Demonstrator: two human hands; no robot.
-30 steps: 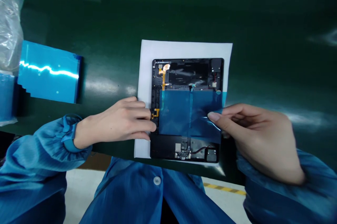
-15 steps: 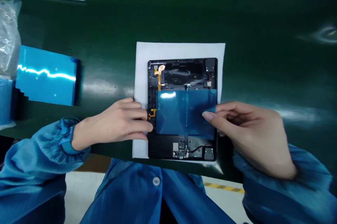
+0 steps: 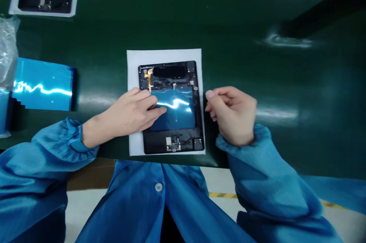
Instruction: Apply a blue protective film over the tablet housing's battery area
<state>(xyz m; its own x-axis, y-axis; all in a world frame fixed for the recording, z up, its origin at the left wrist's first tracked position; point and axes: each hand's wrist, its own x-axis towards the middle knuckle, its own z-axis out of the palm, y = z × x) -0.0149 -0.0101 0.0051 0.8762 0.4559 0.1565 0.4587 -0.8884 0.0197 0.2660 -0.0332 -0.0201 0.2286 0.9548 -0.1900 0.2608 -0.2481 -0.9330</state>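
A black tablet-like housing lies open on a white sheet, with small boards and an orange ribbon cable showing. Inside it sits a flat blue film-covered sheet, bright with glare. My left hand reaches over the housing's left edge, its fingers curled together at the blue sheet's left side; what lies between them is hidden. To the right of the housing, apart from it, my right hand is held with thumb and fingers closed, and nothing shows between them.
A stack of blue film-covered sheets is at the left, beside clear plastic wrapping. Another black housing lies on a white sheet at the upper left. The green table's front edge runs close to my body.
My right hand has let go of the blue sheet and moved off the housing. The blue sheet now lies flatter inside. My left hand has moved from the housing's edge onto the blue sheet's side.
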